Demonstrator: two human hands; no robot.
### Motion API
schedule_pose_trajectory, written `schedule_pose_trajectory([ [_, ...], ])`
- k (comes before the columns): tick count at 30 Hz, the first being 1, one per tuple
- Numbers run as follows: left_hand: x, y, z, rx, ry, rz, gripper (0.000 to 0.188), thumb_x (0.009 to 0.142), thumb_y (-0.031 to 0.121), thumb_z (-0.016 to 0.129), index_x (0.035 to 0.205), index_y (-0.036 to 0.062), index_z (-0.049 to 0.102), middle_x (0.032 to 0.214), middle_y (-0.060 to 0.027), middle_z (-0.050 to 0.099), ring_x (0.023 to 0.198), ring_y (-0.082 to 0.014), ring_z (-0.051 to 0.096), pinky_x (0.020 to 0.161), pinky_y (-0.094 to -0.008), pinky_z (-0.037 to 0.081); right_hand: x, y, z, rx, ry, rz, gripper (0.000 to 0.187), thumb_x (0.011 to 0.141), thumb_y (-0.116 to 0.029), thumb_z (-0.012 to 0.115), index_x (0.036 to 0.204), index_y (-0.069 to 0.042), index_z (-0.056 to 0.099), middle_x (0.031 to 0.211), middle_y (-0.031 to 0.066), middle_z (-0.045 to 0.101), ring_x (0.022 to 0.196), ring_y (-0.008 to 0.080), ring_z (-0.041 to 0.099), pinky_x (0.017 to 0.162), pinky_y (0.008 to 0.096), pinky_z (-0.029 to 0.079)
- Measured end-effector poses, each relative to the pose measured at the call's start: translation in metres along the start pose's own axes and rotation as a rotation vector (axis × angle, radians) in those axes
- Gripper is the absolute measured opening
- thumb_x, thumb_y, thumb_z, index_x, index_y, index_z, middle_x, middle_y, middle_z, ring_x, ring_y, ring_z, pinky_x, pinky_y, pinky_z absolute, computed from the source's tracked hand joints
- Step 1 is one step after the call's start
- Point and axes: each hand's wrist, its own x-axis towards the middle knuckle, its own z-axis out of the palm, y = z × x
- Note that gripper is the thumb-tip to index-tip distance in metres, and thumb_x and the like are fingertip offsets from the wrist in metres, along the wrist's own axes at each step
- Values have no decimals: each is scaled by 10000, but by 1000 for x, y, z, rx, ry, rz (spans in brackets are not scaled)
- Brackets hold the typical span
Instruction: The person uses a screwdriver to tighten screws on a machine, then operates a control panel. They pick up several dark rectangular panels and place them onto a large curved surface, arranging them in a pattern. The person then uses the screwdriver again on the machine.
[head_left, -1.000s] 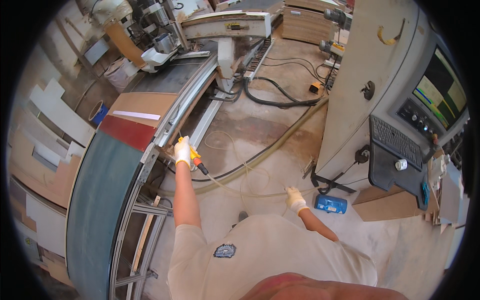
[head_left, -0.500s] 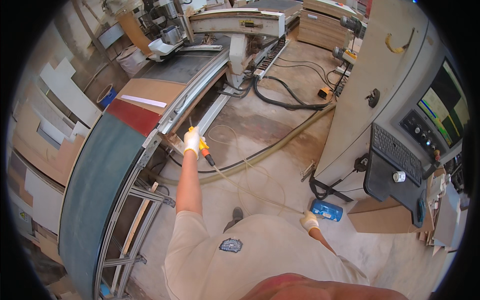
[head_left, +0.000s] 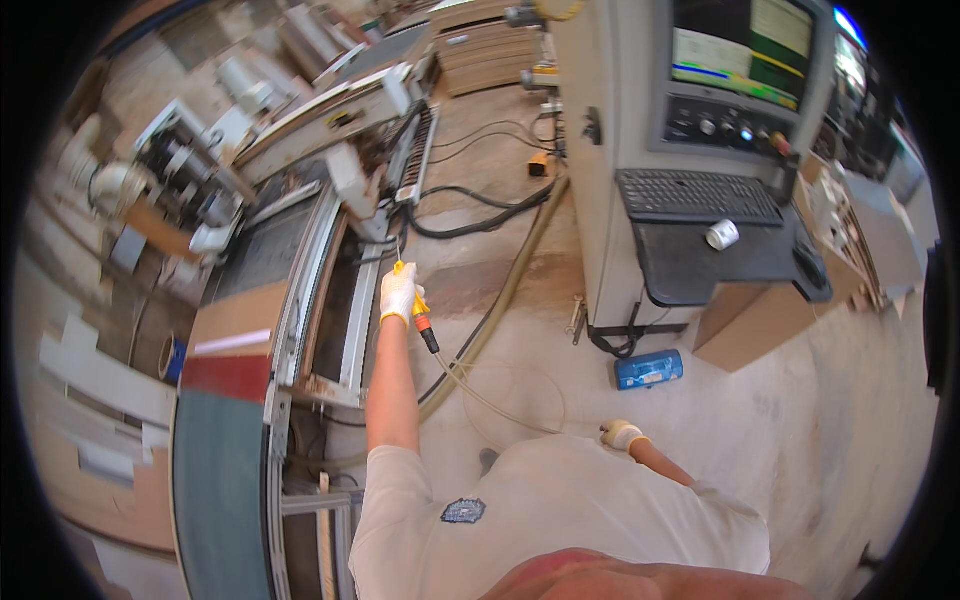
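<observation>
My left hand, in a white glove, is closed round a yellow and orange air blow gun and stretched forward beside the machine's frame. The gun's thin nozzle points away from me. From its black rear end a clear air hose runs down and right, looping near the floor until my shirt hides it. My right hand, gloved too, is low at my right side with its fingers curled. What those fingers hold, if anything, is too small to make out. A blue toolbox lies on the floor just beyond it.
A flat-bed cutting machine with a green and red belt extends along my left. On the right stands a control cabinet with a screen, keyboard and small white container. Thick hoses cross the floor between them.
My view has swung right, bringing the control cabinet closer to the middle. The blow gun stays in my left hand, now farther along the machine. My right hand sits apart from the toolbox.
</observation>
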Motion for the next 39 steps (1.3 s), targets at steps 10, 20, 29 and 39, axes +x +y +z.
schedule_pose_trajectory([
  [10,81,54,116,250,-68,211,377,908,363,656,933,-11,697,755,-108,646,618,-226,611,580,-410,499,-45,88,50,271,89,288,449,859,-253,605,1251,-80,740,1331,207,684,1246,358,652,1030,463,518],
  [20,48,280,222,110,29,957,195,867,43,589,1058,11,617,970,-109,650,869,-246,608,867,-378,518,-91,168,135,655,183,664,394,854,-243,602,1161,-70,779,1212,188,744,1141,364,704,934,490,540],
  [29,-22,529,309,207,380,1374,612,986,486,572,1410,44,604,1355,-217,662,1203,-415,642,1035,-462,471,-137,141,198,936,413,800,285,865,-198,583,961,-25,788,924,179,762,807,317,726,727,467,554],
  [39,-86,561,354,712,480,1044,618,983,567,522,1456,177,604,1271,-175,719,1138,-388,694,998,-469,523,-147,107,264,1118,382,848,290,856,-169,573,965,-20,796,920,172,771,792,308,733,711,476,559],
])
